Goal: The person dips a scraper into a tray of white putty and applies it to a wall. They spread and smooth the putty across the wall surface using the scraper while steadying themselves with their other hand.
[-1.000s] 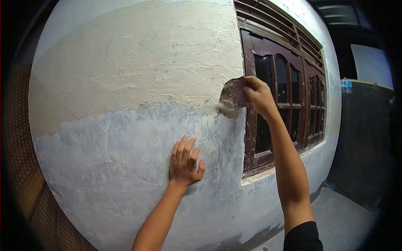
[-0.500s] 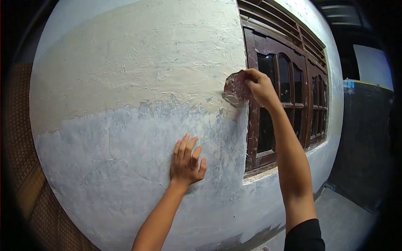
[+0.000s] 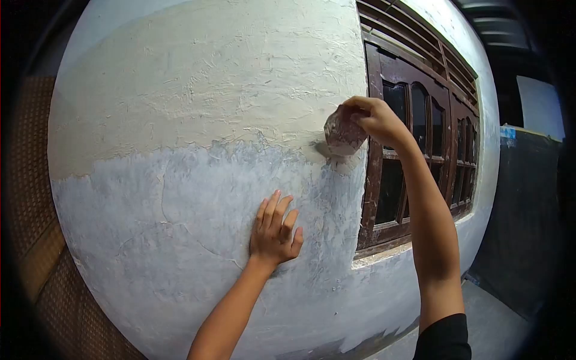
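Note:
My right hand (image 3: 382, 122) pinches a thin reddish-brown scraper (image 3: 346, 133) smeared with whitish filler, beside the window frame. The scraper's lower edge is close to the wall (image 3: 204, 210), and its shadow falls just left of it. Fingers spread, my left hand (image 3: 275, 235) rests against the grey-white part of the wall, lower and to the left. Above a ragged border, the wall carries a rough cream coat (image 3: 228, 90).
A dark brown wooden window (image 3: 414, 150) with glass panes and slats above fills the wall's right part. Woven panelling (image 3: 33, 168) stands at the far left. A dark sheet-like panel (image 3: 522, 210) stands at the right, near the grey floor (image 3: 492, 318).
The scraper has tilted and dropped slightly relative to the window, with more of its broad face showing. My left hand keeps its place on the wall; the whole view has shifted a little.

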A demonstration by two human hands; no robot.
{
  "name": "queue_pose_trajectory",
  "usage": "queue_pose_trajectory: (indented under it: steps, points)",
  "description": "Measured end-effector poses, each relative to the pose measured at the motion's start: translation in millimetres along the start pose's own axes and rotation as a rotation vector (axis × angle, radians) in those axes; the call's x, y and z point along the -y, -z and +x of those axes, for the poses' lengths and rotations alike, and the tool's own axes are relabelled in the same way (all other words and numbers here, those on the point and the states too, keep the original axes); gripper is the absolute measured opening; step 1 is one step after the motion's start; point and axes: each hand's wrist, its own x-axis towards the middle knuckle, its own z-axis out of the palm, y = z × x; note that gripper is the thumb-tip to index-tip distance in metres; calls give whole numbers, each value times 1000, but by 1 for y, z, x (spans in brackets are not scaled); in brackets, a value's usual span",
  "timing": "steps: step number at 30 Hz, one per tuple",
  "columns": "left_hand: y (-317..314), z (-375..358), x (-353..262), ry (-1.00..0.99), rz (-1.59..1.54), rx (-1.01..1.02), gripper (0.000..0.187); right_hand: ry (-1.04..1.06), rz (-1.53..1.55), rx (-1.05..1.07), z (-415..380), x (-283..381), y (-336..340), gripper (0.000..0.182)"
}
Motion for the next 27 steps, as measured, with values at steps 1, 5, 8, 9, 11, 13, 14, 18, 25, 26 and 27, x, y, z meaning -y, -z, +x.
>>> queue_pose_trajectory:
  steps: [1,5,8,9,11,13,14,18,25,26,27]
  points:
    - [1,1,-1,0,13,2,40,8,-11,60,0,-1,-3,34]
    - [2,1,-1,0,30,12,37,-48,-37,-42,8,3,-2,33]
    - [1,0,-1,5,34,13,38,-52,3,13,6,6,2,33]
    - [1,0,-1,9,33,12,38,-48,8,63,4,5,3,33]
    - [1,1,-1,6,23,6,38,21,-8,115,6,2,-1,33]
    - [1,0,-2,9,27,7,38,-35,-48,81,7,0,-5,31]
    - [2,1,-2,10,35,7,38,-29,-84,5,8,3,-5,30]
    - [2,1,-1,12,35,9,37,-69,-51,72,7,9,1,29]
    - [1,1,-1,4,33,9,40,-64,-58,-5,8,17,-3,30]
    - [1,0,-1,3,42,4,38,-46,-57,18,9,14,-1,31]
    - [1,0,-1,3,45,0,38,-41,-58,19,9,10,0,31]
